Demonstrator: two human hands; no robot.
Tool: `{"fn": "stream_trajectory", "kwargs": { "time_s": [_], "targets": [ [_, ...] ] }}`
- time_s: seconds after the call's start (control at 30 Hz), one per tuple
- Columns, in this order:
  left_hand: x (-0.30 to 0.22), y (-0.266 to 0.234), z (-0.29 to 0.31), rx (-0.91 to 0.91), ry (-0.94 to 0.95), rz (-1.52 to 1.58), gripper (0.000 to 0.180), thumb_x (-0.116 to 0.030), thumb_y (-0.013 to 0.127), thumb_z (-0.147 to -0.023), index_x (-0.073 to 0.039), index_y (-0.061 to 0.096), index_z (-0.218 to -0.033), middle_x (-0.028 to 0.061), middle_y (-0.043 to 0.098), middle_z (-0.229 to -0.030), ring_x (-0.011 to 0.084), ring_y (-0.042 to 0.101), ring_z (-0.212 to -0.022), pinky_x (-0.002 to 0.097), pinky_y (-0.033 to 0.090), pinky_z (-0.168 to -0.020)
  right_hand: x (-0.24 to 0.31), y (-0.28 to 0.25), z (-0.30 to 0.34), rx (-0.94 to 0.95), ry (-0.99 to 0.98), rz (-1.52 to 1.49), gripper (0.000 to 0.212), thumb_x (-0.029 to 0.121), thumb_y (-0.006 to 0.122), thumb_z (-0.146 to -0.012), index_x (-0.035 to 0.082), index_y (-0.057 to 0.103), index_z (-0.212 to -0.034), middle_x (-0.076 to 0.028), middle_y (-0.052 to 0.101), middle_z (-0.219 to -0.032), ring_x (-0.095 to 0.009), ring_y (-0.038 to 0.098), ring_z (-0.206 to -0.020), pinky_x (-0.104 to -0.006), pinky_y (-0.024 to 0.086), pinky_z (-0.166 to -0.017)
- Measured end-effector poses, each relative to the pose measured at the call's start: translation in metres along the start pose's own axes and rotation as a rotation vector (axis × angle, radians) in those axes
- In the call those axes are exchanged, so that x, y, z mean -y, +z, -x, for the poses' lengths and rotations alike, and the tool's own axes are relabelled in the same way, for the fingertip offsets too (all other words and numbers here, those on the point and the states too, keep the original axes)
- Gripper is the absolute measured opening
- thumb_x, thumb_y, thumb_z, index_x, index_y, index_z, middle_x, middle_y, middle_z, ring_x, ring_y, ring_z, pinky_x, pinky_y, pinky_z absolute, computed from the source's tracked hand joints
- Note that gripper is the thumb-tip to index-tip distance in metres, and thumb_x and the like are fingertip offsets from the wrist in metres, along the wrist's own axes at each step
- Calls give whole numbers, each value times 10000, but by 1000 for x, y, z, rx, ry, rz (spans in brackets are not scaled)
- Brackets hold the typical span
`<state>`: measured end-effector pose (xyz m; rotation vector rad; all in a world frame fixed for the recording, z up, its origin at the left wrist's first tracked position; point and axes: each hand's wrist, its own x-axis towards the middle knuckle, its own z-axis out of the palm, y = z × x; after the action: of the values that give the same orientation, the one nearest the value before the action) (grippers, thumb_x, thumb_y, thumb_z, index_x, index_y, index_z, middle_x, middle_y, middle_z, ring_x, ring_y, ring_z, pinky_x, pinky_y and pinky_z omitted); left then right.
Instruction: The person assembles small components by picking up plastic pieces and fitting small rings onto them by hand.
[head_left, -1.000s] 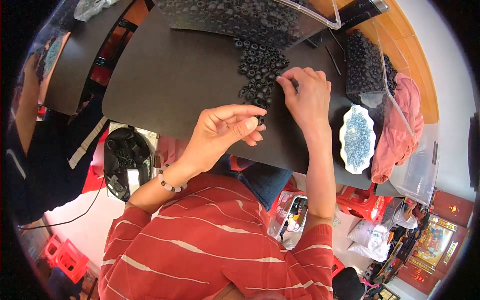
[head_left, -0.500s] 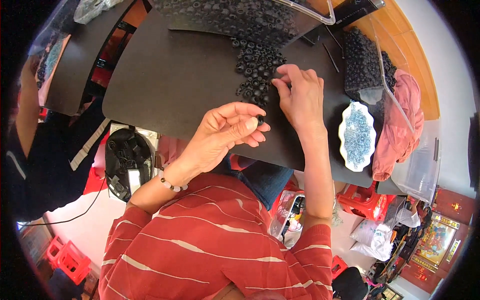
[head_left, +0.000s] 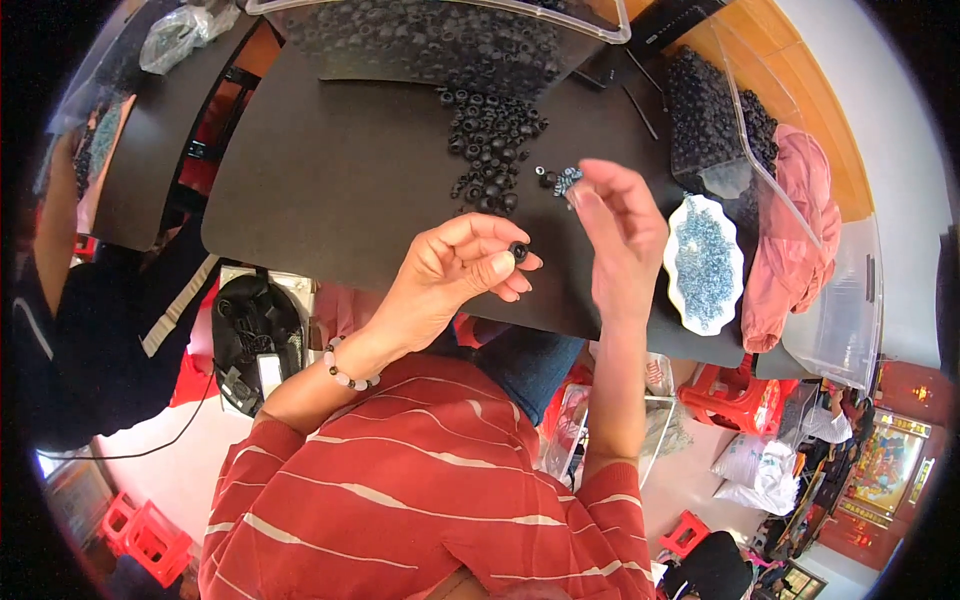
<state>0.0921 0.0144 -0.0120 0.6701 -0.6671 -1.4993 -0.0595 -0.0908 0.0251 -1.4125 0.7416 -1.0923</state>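
Between the thumb and fingertips of my left hand [head_left: 455,265] is a small round black plastic piece [head_left: 518,251] with a hollow in it, held above the table's near edge. My right hand [head_left: 628,235] hovers to its right, thumb and fingers drawn together; what they hold, if anything, I cannot make out. Beside those fingertips shows a small cluster of clear blue pieces [head_left: 568,181]; whether any are in the fingers is unclear. A loose pile of similar black pieces [head_left: 490,145] lies on the dark table [head_left: 330,170], beyond my left hand.
A clear bin [head_left: 420,45] of black pieces stands at the back, another bin [head_left: 705,120] at the right. A white scalloped dish [head_left: 672,270] holds clear blue pieces. Pink cloth [head_left: 795,240] lies beside it. Another person's arm [head_left: 60,220] shows at far left.
My right hand has drawn back from the black pile, toward the right and nearer me, uncovering the blue cluster. My left hand keeps its pinch on the black piece, now turned more into view.
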Motion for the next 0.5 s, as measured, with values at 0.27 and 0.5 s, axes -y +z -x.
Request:
{"fn": "stream_trajectory", "kwargs": {
  "time_s": [0.27, 0.5],
  "targets": [
    [10, 19, -4, 59, 26, -48, 224, -79, 605, -913, -3, 571, -1121, 90, 672, -980, 116, 642, -826, 244, 528, -739, 5, 10, 54, -20, -19, -363, 251, 27, 642, -862, -29, 560, -1093, -66, 608, -900, -106, 560, -827, -236, 449, -773],
    [15, 23, -3, 81, -12, -47, 194, -71, 611, -908, 11, 585, -1082, 71, 670, -942, 120, 645, -816, 247, 527, -724, 1, 1, 69, -29, -68, -101, 252, -16, 630, -856, -12, 561, -1099, -54, 594, -962, -98, 555, -857, -230, 465, -774]
  ]
}}
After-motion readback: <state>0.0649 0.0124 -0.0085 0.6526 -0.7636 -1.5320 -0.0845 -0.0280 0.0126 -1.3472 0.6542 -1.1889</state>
